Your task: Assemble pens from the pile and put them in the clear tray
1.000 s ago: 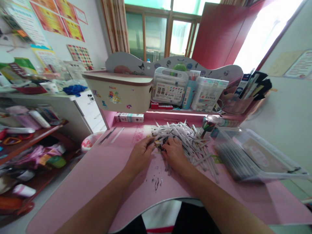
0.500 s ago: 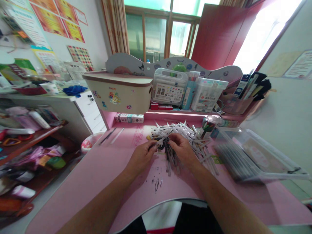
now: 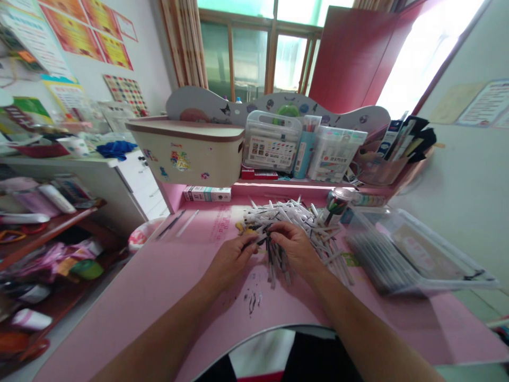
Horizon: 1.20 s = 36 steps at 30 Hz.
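A heap of slim white and grey pens or pen refills (image 3: 290, 211) lies on the pink desk (image 3: 175, 276). In front of it a bunch of darker sticks (image 3: 273, 265) points toward me. My left hand (image 3: 233, 259) pinches a pale pen-like stick (image 3: 260, 239) between thumb and fingers, beside the bunch. My right hand (image 3: 293, 245) is closed at the dark upper ends of the bunch, its fingertips close to my left ones. What the right fingers hold is too small and covered to make out. Small black marks (image 3: 252, 302) spot the desk below.
An open clear plastic box (image 3: 445, 284) with a stack of grey sticks stands at the right. A jar of pens (image 3: 336, 207) is behind the heap. Two slim sticks (image 3: 186, 223) lie at the left. A lidded cream bin (image 3: 191, 159) and marker cases (image 3: 272, 146) fill the shelf.
The view has shifted slightly. My fingers have moved a little at the bunch's dark ends, and the pale stick in my left hand shows more clearly.
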Each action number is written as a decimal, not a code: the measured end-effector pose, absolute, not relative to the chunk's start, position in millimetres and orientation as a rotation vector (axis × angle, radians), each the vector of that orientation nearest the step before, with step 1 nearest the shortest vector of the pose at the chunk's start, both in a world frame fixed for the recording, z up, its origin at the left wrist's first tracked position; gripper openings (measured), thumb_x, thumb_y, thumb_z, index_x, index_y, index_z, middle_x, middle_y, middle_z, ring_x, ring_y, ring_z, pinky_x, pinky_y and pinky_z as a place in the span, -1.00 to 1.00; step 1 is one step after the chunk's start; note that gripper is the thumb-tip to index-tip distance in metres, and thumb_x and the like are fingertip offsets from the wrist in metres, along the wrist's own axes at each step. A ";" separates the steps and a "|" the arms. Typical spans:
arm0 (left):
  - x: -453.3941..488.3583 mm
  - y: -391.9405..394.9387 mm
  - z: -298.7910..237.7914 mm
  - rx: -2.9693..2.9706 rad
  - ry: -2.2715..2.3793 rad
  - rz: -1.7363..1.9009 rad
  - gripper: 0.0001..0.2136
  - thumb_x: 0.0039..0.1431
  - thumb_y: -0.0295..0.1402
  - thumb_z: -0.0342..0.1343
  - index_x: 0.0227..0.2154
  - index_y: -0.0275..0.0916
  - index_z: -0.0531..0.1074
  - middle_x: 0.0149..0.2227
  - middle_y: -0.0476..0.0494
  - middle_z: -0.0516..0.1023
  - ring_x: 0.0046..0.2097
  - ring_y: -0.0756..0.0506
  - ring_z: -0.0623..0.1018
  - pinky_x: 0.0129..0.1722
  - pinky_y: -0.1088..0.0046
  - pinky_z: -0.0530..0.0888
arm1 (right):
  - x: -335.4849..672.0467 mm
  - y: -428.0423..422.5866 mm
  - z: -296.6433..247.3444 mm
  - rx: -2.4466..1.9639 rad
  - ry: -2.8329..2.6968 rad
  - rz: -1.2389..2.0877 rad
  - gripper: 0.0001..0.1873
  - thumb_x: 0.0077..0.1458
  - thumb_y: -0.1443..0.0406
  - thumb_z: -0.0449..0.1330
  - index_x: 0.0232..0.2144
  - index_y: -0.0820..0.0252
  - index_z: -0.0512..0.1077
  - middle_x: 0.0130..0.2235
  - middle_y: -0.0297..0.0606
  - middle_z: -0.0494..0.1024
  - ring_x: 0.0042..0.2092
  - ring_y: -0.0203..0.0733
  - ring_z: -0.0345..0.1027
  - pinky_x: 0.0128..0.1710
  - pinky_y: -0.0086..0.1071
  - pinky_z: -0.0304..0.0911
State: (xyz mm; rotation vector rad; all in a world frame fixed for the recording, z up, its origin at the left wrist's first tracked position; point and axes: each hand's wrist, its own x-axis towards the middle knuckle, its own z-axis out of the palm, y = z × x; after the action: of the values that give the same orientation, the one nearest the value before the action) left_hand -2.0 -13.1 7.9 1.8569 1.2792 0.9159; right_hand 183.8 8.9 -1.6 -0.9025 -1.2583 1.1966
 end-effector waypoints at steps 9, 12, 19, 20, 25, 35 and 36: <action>-0.7 -14.4 11.8 1.919 1.280 0.926 -0.69 0.22 -0.36 -0.01 -0.10 -0.21 0.60 -0.17 -0.14 0.70 -0.15 -0.15 0.64 -0.04 0.31 0.51 | 184.5 10.2 -7.5 -0.960 -1.346 1.135 -0.85 -0.03 0.25 0.29 -0.34 0.14 0.58 -0.30 -0.29 0.61 -0.23 -0.17 0.44 -0.14 -0.28 0.35; -0.7 -13.8 9.8 1.924 1.288 0.943 -0.70 0.22 -0.36 0.01 -0.10 -0.20 0.61 -0.13 -0.15 0.70 -0.13 -0.15 0.64 -0.03 0.31 0.51 | 185.3 9.0 -7.6 -0.976 -1.406 1.104 -0.84 0.00 0.26 0.26 -0.32 0.14 0.57 -0.30 -0.28 0.60 -0.24 -0.18 0.43 -0.16 -0.30 0.34; -2.1 -13.0 4.4 2.005 1.321 0.906 -0.67 0.24 -0.38 0.01 -0.05 -0.21 0.61 -0.10 -0.20 0.69 -0.08 -0.17 0.64 0.02 0.28 0.50 | 186.4 -1.2 7.0 -1.091 -1.775 0.662 -0.87 0.14 0.29 0.12 -0.40 0.14 0.45 -0.35 -0.29 0.50 -0.29 -0.20 0.32 -0.20 -0.32 0.25; -2.1 -13.0 3.4 2.019 1.320 0.906 -0.67 0.24 -0.38 0.01 -0.04 -0.20 0.61 -0.08 -0.20 0.69 -0.06 -0.18 0.63 0.03 0.28 0.49 | 186.6 -1.4 7.3 -1.114 -1.820 0.591 -0.84 0.16 0.28 0.10 -0.44 0.14 0.42 -0.37 -0.29 0.48 -0.29 -0.19 0.30 -0.21 -0.32 0.23; -0.1 -14.4 0.8 2.088 1.288 0.917 -0.69 0.21 -0.42 0.05 -0.08 -0.18 0.62 -0.08 -0.20 0.69 -0.06 -0.19 0.62 0.02 0.26 0.49 | 190.0 1.4 0.5 -1.198 -1.884 0.586 -0.59 0.25 0.15 0.06 -0.63 0.12 0.30 -0.54 -0.34 0.32 -0.44 -0.23 0.17 -0.37 -0.34 0.10; -3.9 -11.8 0.0 2.119 1.291 0.939 -0.69 0.21 -0.40 0.05 -0.08 -0.16 0.62 -0.12 -0.20 0.69 -0.11 -0.18 0.62 -0.05 0.27 0.51 | 197.3 -1.1 9.6 -1.047 -1.863 0.764 -0.92 0.14 0.27 0.12 -0.35 0.14 0.38 -0.39 -0.37 0.39 -0.34 -0.24 0.25 -0.32 -0.38 0.19; -3.7 -11.8 -0.4 2.127 1.289 0.936 -0.70 0.21 -0.41 0.05 -0.08 -0.16 0.62 -0.11 -0.20 0.69 -0.10 -0.18 0.62 -0.04 0.27 0.51 | 196.6 -0.7 9.1 -1.073 -1.873 0.721 -0.87 0.16 0.26 0.10 -0.42 0.14 0.36 -0.40 -0.36 0.38 -0.34 -0.23 0.24 -0.31 -0.37 0.18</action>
State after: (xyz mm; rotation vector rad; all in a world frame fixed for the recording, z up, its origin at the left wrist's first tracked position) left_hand -3.7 -11.8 -0.4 2.1266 1.2891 0.9358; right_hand 196.6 -0.7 9.1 -1.0731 -1.8734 0.7214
